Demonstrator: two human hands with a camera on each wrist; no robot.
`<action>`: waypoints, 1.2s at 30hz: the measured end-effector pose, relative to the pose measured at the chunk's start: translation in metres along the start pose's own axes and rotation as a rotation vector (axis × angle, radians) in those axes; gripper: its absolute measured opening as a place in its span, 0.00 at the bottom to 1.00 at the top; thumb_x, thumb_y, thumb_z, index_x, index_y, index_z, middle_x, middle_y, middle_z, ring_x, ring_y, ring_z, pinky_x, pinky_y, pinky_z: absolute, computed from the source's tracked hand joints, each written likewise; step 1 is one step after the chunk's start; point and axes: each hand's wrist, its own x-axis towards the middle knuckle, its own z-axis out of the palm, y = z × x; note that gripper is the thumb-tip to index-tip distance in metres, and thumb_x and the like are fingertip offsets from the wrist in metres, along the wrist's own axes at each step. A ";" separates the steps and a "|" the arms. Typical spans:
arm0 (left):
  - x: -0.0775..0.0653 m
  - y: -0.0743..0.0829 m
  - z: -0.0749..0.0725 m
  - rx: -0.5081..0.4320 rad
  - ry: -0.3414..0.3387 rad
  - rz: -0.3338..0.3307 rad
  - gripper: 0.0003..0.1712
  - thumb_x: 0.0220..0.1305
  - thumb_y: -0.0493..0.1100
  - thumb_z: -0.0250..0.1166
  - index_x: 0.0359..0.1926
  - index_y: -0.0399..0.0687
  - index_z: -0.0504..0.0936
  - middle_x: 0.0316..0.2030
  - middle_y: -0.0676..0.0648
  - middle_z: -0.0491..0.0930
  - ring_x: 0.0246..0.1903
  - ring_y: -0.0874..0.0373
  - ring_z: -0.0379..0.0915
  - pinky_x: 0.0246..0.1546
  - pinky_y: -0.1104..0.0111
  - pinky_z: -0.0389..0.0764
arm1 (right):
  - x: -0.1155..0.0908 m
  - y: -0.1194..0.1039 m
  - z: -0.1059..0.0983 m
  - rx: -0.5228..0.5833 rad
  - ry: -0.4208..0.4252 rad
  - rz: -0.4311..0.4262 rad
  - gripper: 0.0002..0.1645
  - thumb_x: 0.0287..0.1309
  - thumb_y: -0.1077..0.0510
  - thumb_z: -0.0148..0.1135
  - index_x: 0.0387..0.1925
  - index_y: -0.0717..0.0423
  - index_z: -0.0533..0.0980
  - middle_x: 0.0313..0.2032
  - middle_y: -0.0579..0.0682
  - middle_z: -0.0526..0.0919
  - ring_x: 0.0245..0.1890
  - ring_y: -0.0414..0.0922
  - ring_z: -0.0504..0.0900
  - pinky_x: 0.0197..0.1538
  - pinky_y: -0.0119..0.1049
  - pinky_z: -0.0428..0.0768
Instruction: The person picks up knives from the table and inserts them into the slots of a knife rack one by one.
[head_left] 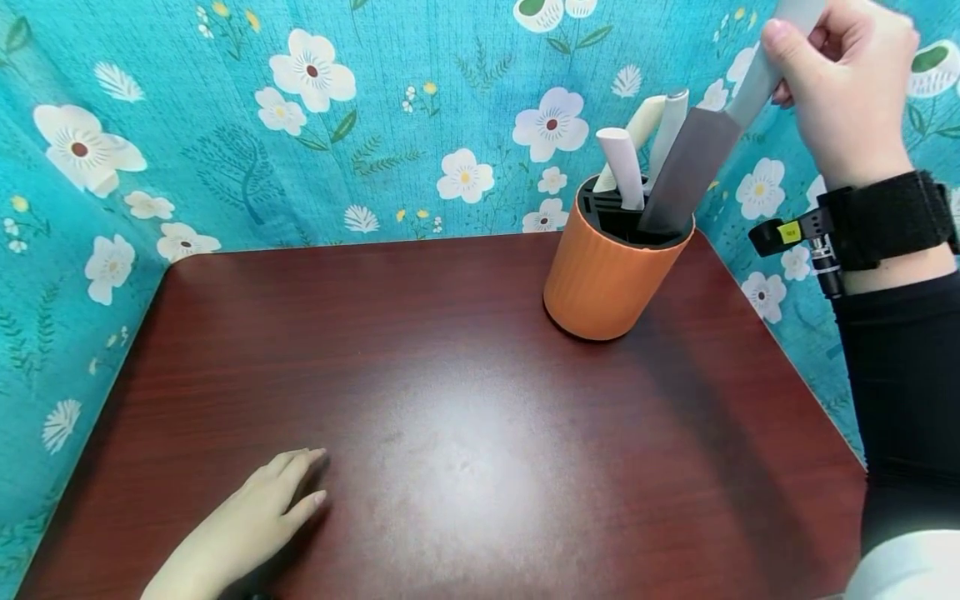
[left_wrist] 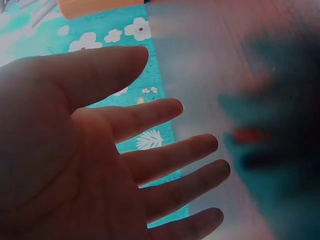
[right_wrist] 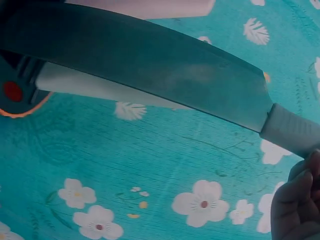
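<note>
**Knife half in the holder**

Knife (head_left: 693,171) handle sits pinched in the right hand (head_left: 847,83), thumb on the near side and fingers curled round the back, up at the far right corner above the table (head_left: 420,400). From that grip the grey handle runs down and left into a broad dark blade, whose lower end is inside the orange holder (head_left: 607,275) (the blade leans, not upright). In the right wrist view the blade (right_wrist: 150,60) stretches across the frame, with the fingers (right_wrist: 295,205) at the lower right. Pale handles (head_left: 622,162) of other tools stick out of the holder beside the blade. A black strap (head_left: 885,218) wraps the right wrist.

The left hand (head_left: 255,517) lies flat on the near left of the table, well apart from the holder, fingers (left_wrist: 160,165) straight and spread, holding nothing. Floral turquoise cloth (head_left: 300,125) hangs behind and to both sides.
</note>
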 end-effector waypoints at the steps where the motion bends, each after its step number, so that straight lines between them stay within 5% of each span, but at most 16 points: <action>1: -0.001 0.000 0.000 0.003 0.002 -0.004 0.29 0.70 0.47 0.64 0.68 0.42 0.72 0.64 0.35 0.74 0.65 0.34 0.70 0.59 0.37 0.73 | 0.000 0.002 0.001 -0.001 -0.002 0.009 0.08 0.66 0.50 0.67 0.44 0.45 0.85 0.27 0.34 0.79 0.24 0.32 0.72 0.36 0.16 0.74; 4: -0.002 0.001 0.002 0.014 0.016 -0.009 0.28 0.69 0.43 0.63 0.68 0.41 0.72 0.66 0.32 0.72 0.65 0.32 0.68 0.59 0.35 0.72 | -0.002 0.008 0.005 -0.039 -0.007 0.008 0.01 0.65 0.51 0.67 0.36 0.39 0.82 0.24 0.33 0.75 0.22 0.30 0.71 0.34 0.16 0.73; 14: -0.003 0.003 0.005 0.002 -0.001 -0.041 0.28 0.70 0.43 0.62 0.68 0.41 0.73 0.67 0.32 0.70 0.66 0.31 0.66 0.58 0.32 0.70 | -0.017 0.039 0.016 -0.193 -0.086 0.027 0.16 0.64 0.46 0.66 0.22 0.35 0.72 0.20 0.31 0.71 0.25 0.25 0.73 0.31 0.16 0.72; 26: -0.005 0.007 0.011 -0.005 0.020 -0.027 0.28 0.69 0.46 0.64 0.66 0.42 0.74 0.65 0.37 0.74 0.64 0.34 0.70 0.59 0.36 0.72 | -0.044 0.066 0.020 -0.171 -0.127 0.130 0.07 0.66 0.44 0.64 0.35 0.39 0.76 0.23 0.35 0.72 0.27 0.30 0.72 0.32 0.20 0.72; 31: -0.007 0.009 0.013 -0.002 0.041 -0.029 0.27 0.69 0.46 0.65 0.65 0.42 0.75 0.65 0.37 0.74 0.64 0.34 0.71 0.58 0.36 0.73 | -0.050 0.072 0.021 -0.277 -0.197 0.110 0.18 0.65 0.40 0.64 0.27 0.44 0.73 0.20 0.35 0.68 0.26 0.37 0.64 0.31 0.32 0.61; 36: -0.009 0.010 0.014 -0.001 0.045 -0.041 0.27 0.69 0.47 0.65 0.66 0.42 0.75 0.65 0.37 0.74 0.64 0.34 0.70 0.58 0.36 0.73 | -0.053 0.076 0.024 -0.297 -0.219 0.100 0.23 0.65 0.39 0.64 0.24 0.49 0.70 0.19 0.35 0.65 0.26 0.38 0.62 0.30 0.33 0.58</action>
